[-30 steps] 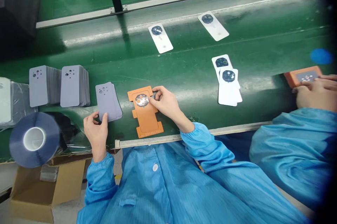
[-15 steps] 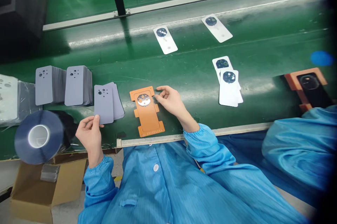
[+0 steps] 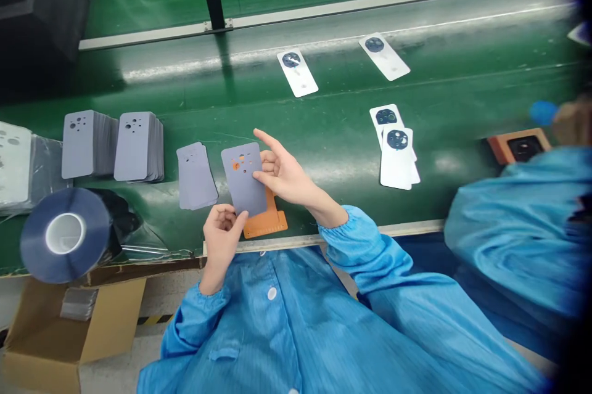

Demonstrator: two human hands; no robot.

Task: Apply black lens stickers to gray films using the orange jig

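Observation:
A grey phone-back sheet (image 3: 245, 187) with camera holes is held above the orange fixture (image 3: 266, 225), covering most of it. My left hand (image 3: 222, 238) pinches the sheet's lower left corner between thumb and fingers. At its upper right edge, my right hand (image 3: 284, 173) has the thumb on the sheet's face, the other fingers behind and the index finger stretched out. Orange shows through the holes. Left of the fixture lie a few loose grey sheets (image 3: 197, 178), fanned slightly.
Two upright stacks of grey sheets (image 3: 134, 150) (image 3: 78, 147) stand at left, near a roll of film (image 3: 34, 240). White phone-back panels (image 3: 395, 163) lie at right and farther back. A co-worker's sleeve (image 3: 522, 221) and another orange fixture (image 3: 499, 150) are at far right. An open carton (image 3: 113, 320) sits below.
My left hand has carried the grey sheet right from the loose pile to over the orange fixture. My right hand has moved slightly left and taken the sheet's edge.

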